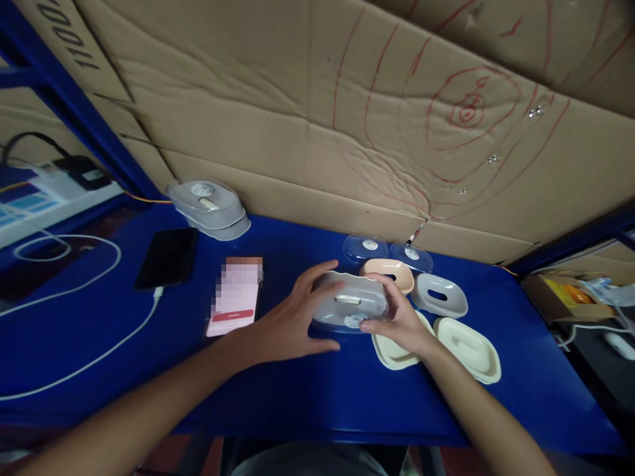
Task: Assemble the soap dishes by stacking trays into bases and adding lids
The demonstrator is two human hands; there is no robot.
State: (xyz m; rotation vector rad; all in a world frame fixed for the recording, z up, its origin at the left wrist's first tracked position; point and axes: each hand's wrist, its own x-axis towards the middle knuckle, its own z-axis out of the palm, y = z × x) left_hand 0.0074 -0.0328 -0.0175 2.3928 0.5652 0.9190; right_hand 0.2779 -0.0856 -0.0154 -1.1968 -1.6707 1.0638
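Observation:
My right hand (404, 324) is closed on the right end of a grey soap box (350, 303) with a clear lid and a round white sticker, above the blue table. Around the box's left end is my left hand (295, 317), its fingers spread and thumb apart; whether a fingertip touches the lid I cannot tell. Just beyond the right hand sit a peach slotted tray (404, 281) and a grey slotted tray (454, 305). Two cream dishes lie nearer, one (397, 357) partly under my right hand, the other (471, 350) farther right. Behind them rest two clear lids (354, 248).
Stacked grey boxes (213, 215) stand at the back left against the cardboard wall (248, 119). A lit phone (235, 297) and a dark phone (166, 259) on a white cable (122, 354) lie on the blue table (297, 396). A small carton (560, 297) is at far right.

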